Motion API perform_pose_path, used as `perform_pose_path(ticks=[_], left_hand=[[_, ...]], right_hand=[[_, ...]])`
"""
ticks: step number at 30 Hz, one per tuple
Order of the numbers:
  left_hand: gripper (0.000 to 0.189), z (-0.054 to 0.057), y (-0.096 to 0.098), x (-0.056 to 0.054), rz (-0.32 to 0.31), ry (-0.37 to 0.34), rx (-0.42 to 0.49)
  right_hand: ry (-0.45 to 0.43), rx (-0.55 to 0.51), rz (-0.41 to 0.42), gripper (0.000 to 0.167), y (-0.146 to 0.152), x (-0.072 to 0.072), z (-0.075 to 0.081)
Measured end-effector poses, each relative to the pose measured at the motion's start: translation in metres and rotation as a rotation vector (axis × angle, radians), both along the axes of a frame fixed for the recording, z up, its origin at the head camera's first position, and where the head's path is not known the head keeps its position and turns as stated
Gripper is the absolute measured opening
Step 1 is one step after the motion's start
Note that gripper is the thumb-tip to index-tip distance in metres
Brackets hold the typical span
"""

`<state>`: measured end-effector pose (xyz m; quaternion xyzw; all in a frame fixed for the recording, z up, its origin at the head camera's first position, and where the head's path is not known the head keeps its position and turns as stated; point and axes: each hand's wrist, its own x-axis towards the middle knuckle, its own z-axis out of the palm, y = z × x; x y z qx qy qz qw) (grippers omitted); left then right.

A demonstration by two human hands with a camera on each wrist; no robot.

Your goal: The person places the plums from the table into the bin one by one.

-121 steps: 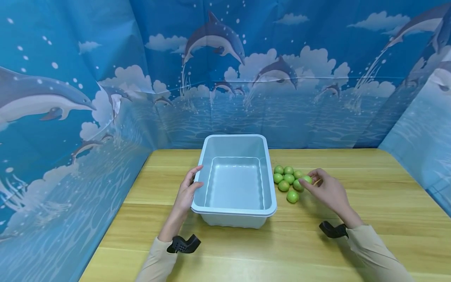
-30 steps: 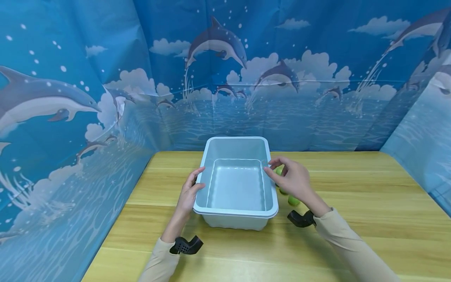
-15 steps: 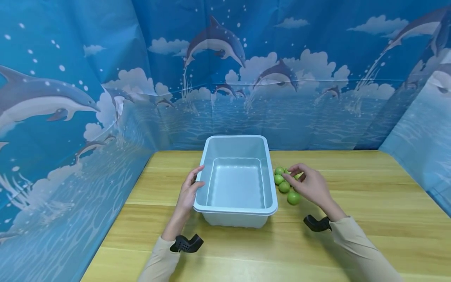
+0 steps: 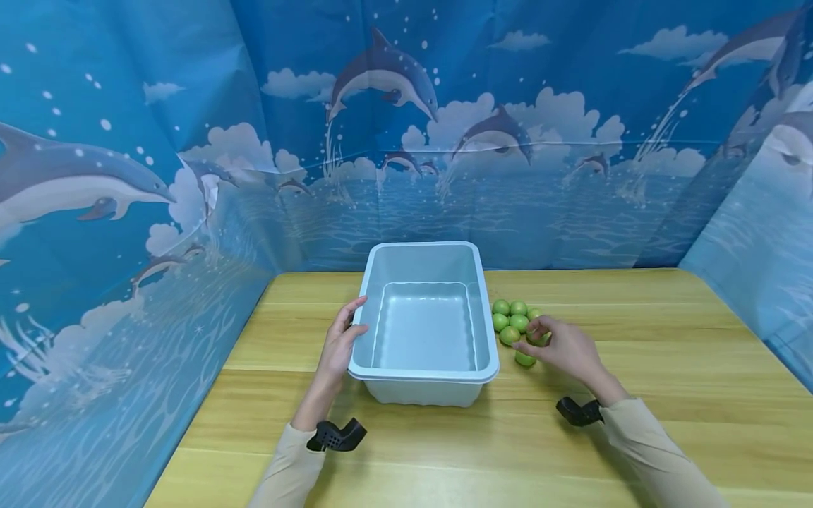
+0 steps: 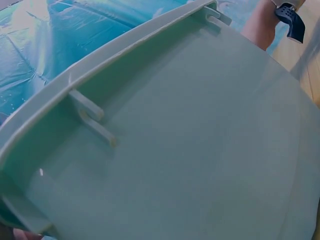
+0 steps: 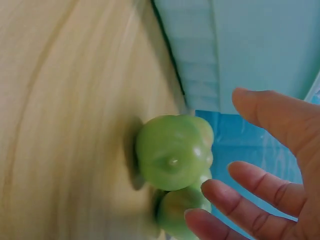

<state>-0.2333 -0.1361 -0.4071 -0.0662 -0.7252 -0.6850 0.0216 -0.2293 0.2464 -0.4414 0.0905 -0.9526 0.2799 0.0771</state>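
Note:
My left hand (image 4: 336, 346) grips the left rim of a pale blue plastic basin (image 4: 422, 376). The basin's outer wall (image 5: 200, 130) fills most of the left wrist view, and most of that hand is out of sight there. Right of the basin, my right hand (image 4: 571, 349) is over a cluster of small round green fruits (image 4: 519, 323). In the right wrist view its thumb (image 6: 270, 107) is spread from the fingers (image 6: 225, 197), with nothing between them. One green fruit (image 6: 172, 152) sits close to the fingertips. The hand partly hides some fruits in the head view.
The wooden table (image 4: 699, 395) carries the basin and fruits. A blue dolphin-print sheet (image 4: 571, 212) hangs behind the table and along both sides. A black camera mount (image 4: 339, 435) is on the left wrist, another (image 4: 578, 410) on the right.
My right hand was at the basin's right rim one second ago; it has moved right, back over the fruits, and slightly lower. The left hand has kept its hold on the basin.

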Motion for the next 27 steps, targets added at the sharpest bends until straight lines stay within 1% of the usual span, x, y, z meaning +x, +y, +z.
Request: perform_pose_path(ticks=[4, 10, 14, 21, 27], left_hand=[[0.047, 0.0, 0.0, 0.0, 0.003, 0.008, -0.014], [0.047, -0.002, -0.002, -0.002, -0.007, 0.014, -0.023], [0.047, -0.003, -0.002, -0.003, -0.008, 0.019, -0.019], [0.048, -0.001, -0.002, -0.002, -0.001, 0.007, -0.016], [0.047, -0.002, -0.001, -0.003, -0.01, 0.002, -0.011]], right_hand=[[-0.021, 0.014, -0.002, 0.051, 0.002, -0.001, -0.006], [-0.048, 0.035, -0.012, 0.05, 0.002, -0.001, -0.01], [-0.07, 0.046, -0.018, 0.053, 0.004, -0.001, -0.014], [-0.076, 0.054, -0.014, 0.054, 0.004, -0.001, -0.017], [-0.091, 0.062, -0.016, 0.057, 0.004, -0.002, -0.021]])
